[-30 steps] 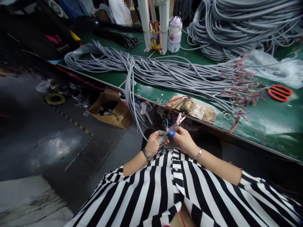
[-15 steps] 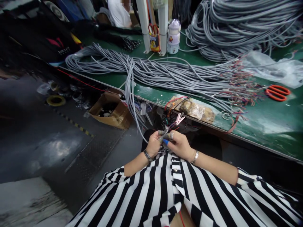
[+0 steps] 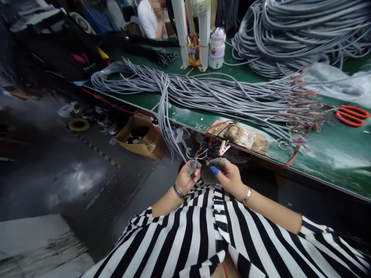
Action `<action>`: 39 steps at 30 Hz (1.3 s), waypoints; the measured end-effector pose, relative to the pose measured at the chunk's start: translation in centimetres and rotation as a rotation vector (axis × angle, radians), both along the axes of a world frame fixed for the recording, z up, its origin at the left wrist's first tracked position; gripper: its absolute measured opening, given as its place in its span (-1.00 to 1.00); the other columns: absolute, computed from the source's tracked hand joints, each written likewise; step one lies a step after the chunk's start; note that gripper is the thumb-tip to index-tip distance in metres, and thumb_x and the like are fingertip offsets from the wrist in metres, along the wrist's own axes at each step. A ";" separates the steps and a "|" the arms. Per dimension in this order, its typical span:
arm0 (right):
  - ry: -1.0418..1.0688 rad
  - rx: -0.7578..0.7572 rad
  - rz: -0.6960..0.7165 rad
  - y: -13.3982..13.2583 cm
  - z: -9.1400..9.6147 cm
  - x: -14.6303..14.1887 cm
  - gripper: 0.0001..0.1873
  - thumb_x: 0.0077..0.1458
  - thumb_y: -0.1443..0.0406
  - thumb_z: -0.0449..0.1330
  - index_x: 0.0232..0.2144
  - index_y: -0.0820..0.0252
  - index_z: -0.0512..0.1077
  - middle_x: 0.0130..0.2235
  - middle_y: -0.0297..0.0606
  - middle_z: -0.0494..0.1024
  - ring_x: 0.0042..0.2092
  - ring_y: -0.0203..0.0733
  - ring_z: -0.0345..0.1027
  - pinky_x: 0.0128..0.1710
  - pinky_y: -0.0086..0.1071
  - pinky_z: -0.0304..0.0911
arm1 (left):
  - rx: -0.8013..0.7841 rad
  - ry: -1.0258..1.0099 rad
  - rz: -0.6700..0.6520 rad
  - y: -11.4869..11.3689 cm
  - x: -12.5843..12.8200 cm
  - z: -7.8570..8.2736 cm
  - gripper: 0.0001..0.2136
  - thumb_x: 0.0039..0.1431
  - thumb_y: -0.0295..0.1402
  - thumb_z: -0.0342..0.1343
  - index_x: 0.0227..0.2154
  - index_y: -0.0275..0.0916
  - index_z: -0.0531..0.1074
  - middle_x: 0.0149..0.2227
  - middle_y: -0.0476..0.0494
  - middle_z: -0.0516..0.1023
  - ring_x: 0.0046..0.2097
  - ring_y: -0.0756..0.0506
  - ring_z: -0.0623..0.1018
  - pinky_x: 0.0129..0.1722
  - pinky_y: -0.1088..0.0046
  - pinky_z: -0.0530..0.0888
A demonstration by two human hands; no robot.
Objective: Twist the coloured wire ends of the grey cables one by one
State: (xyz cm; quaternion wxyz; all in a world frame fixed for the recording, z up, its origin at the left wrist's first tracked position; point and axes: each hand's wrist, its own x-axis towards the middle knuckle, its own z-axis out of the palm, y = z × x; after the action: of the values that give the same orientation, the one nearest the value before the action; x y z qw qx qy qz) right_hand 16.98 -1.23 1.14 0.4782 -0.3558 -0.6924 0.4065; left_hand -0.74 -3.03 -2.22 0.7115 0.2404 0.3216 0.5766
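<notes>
My left hand (image 3: 188,178), with grey finger covers, is closed on the end of a grey cable (image 3: 180,153). Thin coloured wires (image 3: 198,151) fan out above its fingertips. Just to the right, apart from it, is my right hand (image 3: 229,177), with a grey cover on one finger and a blue one on the thumb. Its finger and thumb are pinched together, and whatever is between them is too small to make out. Beyond the hands, a pale pink clip (image 3: 224,148) stands by the table edge.
A long bundle of grey cables (image 3: 203,90) lies along the green table (image 3: 333,158), its stripped ends near orange-handled scissors (image 3: 352,116). A taped wooden block (image 3: 246,139) sits at the edge. Behind are a bottle (image 3: 217,48), a cable coil (image 3: 290,34) and a person (image 3: 147,19). Below stands a cardboard box (image 3: 139,141).
My hands were together at the cable end and have moved apart, the right one to the right. The coloured wires now stand fanned out above my left hand. The view has shifted slightly.
</notes>
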 end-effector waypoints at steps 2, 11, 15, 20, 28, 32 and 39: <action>0.062 -0.108 -0.026 0.1 -0.2 -0.2 -0.83 0.19 0.26 0.17 -0.17 0.14 0.47 -0.20 -0.18 0.63 -0.19 -0.17 0.53 -0.17 -0.31 0.43 | 0.014 0.036 -0.015 -0.2 0.2 -0.2 -0.65 -0.08 -0.13 0.36 -0.42 -0.30 0.42 -0.67 0.09 0.34 -0.71 0.14 0.26 -0.72 0.63 0.14; -0.021 -0.200 0.001 -0.3 -0.8 -0.5 -0.72 0.14 0.26 0.19 -0.08 0.16 0.41 -0.04 -0.09 0.58 -0.21 -0.11 0.55 -0.29 -0.30 0.47 | -0.049 0.226 -0.037 -0.4 1.2 -0.8 -0.55 -0.13 -0.01 0.35 -0.43 -0.28 0.35 -0.67 0.12 0.39 -0.73 0.15 0.27 -0.76 0.67 0.12; -0.297 0.050 0.080 -0.7 0.0 -0.2 -0.50 0.08 0.41 0.15 0.10 0.15 0.33 0.07 -0.08 0.52 -0.05 -0.06 0.50 -0.08 -0.24 0.43 | -0.104 0.296 -0.005 -0.4 1.4 -0.5 -0.54 -0.19 -0.03 0.38 -0.42 -0.28 0.35 -0.68 0.14 0.38 -0.73 0.15 0.26 -0.76 0.67 0.14; -0.339 0.136 0.106 -0.4 -0.1 0.1 -0.43 0.07 0.48 0.08 0.15 0.12 0.27 0.09 -0.12 0.50 -0.05 -0.11 0.49 -0.05 -0.24 0.41 | -0.106 0.277 -0.019 -0.5 1.1 -0.4 -0.55 -0.17 -0.02 0.37 -0.44 -0.28 0.35 -0.67 0.12 0.39 -0.73 0.16 0.25 -0.75 0.67 0.13; -0.312 0.138 0.112 0.9 -0.7 0.1 -0.80 0.20 0.33 0.11 -0.14 0.18 0.46 -0.25 -0.17 0.55 -0.23 -0.16 0.44 -0.20 -0.30 0.37 | -0.054 0.207 -0.172 -0.5 0.1 -0.8 -0.56 -0.16 -0.05 0.38 -0.42 -0.28 0.37 -0.65 0.05 0.46 -0.71 0.12 0.35 -0.73 0.67 0.19; -0.281 0.159 0.348 2.2 0.1 2.0 -0.77 0.28 0.26 0.05 -0.30 0.21 0.48 -0.37 -0.22 0.48 -0.33 -0.24 0.37 -0.31 -0.38 0.31 | -0.014 0.222 -0.309 -0.3 -0.8 -1.0 -0.53 -0.21 0.01 0.38 -0.47 -0.34 0.47 -0.66 -0.03 0.46 -0.71 0.11 0.33 -0.74 0.64 0.18; -0.406 -0.030 0.179 4.4 -1.4 7.4 -0.61 0.17 0.04 0.14 -0.54 0.18 0.40 -0.49 -0.29 0.38 -0.44 -0.26 0.22 -0.41 -0.37 0.22 | 0.089 0.215 -0.222 0.5 -1.6 0.7 -0.63 -0.28 -0.15 0.46 -0.47 -0.32 0.57 -0.60 -0.07 0.49 -0.61 0.07 0.41 -0.61 0.57 0.34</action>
State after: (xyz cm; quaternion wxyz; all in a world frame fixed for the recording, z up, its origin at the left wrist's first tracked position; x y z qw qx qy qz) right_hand 24.42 3.18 -0.22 0.2857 -0.3747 -0.7971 0.3776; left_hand -2.34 -2.52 -1.56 0.7211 0.3661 0.3414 0.4790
